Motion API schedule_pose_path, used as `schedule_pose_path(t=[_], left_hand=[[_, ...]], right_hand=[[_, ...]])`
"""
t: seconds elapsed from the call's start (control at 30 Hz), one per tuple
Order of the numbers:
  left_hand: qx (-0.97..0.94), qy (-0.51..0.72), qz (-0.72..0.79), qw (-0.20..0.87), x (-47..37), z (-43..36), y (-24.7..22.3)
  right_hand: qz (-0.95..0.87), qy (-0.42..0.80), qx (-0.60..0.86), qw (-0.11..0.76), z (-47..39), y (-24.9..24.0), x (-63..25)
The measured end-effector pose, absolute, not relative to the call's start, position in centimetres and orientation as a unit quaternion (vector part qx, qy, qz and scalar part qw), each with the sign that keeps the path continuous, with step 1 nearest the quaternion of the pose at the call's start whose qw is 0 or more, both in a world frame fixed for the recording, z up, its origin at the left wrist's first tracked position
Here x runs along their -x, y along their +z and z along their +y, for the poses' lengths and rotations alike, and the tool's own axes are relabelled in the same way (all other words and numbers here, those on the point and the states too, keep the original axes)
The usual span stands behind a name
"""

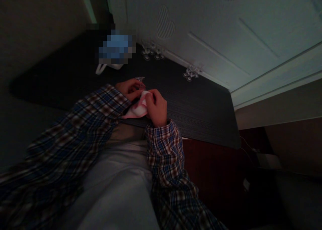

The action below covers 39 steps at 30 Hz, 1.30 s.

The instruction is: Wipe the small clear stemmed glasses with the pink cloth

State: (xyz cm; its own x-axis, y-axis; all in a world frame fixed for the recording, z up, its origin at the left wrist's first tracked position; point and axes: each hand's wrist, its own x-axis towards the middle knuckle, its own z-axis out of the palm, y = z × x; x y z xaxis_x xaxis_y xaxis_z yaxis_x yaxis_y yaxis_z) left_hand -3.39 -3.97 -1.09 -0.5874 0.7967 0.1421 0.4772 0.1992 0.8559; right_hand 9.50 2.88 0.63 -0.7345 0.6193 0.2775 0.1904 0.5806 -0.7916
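My left hand (129, 89) is closed, its thumb and fingertips pinching a small clear piece (140, 79) that looks like a suction cup. Its lower part is hidden by the fingers. My right hand (157, 106) grips a crumpled pink and white cloth (139, 109) between thumb and fingers, close against the left fingertips. The cloth's lower corner hangs toward the near edge of the dark tabletop (201, 112). Both hands are just above that tabletop, near my body.
Two clusters of clear suction-cup pieces, one farther left (152, 52) and one farther right (192, 73), lie along the tabletop's far side. Behind them stands a white panel (206, 32) with a heart relief. A white-handled object (101, 68), partly pixelated blue, sits at back left. The light is dim.
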Motion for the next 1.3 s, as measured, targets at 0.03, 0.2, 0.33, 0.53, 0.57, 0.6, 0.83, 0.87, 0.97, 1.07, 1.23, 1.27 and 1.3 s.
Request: schedule_pose_path(t=[0.03,0.2,0.33,0.53,0.57,0.6,0.83,0.87,0.97,1.07,1.23,1.27,1.3], left_hand=[[-0.421,0.472,0.755,0.172,3.44,-3.96,-1.13],[-0.429,0.468,0.752,0.175,3.66,-3.97,-1.31],[-0.428,0.463,0.757,0.169,3.59,-4.01,-1.29],[-0.420,0.463,0.762,0.171,3.29,-3.95,-0.96],[-0.419,0.461,0.763,0.172,3.28,-3.94,-0.88],[-0.421,0.462,0.762,0.172,3.27,-3.93,-0.82],[-0.434,0.453,0.760,0.169,3.28,-3.99,-0.68],[-0.432,0.455,0.760,0.170,3.25,-4.00,-0.67],[-0.424,0.462,0.759,0.176,3.15,-4.04,-0.62],[-0.431,0.460,0.755,0.180,3.17,-4.06,-0.59],[-0.431,0.459,0.756,0.180,3.27,-4.01,-0.64],[-0.427,0.460,0.757,0.181,3.26,-4.00,-0.64],[-0.422,0.463,0.759,0.180,3.24,-3.99,-0.64]], right_hand=[[-0.846,0.390,0.239,0.275,2.89,0.61,-9.51],[-0.846,0.390,0.232,0.281,2.92,0.58,-9.55],[-0.845,0.387,0.235,0.283,2.88,0.65,-9.53],[-0.846,0.386,0.238,0.281,2.84,0.71,-9.50],[-0.846,0.386,0.237,0.282,2.85,0.71,-9.51],[-0.846,0.386,0.235,0.283,2.85,0.71,-9.51],[-0.844,0.386,0.235,0.288,2.84,0.60,-9.51],[-0.844,0.387,0.235,0.288,2.85,0.59,-9.50],[-0.844,0.387,0.233,0.288,2.88,0.60,-9.49],[-0.845,0.388,0.233,0.286,2.87,0.62,-9.51],[-0.843,0.396,0.240,0.273,2.84,0.72,-9.57],[-0.842,0.401,0.241,0.270,2.84,0.75,-9.58],[-0.840,0.406,0.241,0.266,2.85,0.78,-9.59]])
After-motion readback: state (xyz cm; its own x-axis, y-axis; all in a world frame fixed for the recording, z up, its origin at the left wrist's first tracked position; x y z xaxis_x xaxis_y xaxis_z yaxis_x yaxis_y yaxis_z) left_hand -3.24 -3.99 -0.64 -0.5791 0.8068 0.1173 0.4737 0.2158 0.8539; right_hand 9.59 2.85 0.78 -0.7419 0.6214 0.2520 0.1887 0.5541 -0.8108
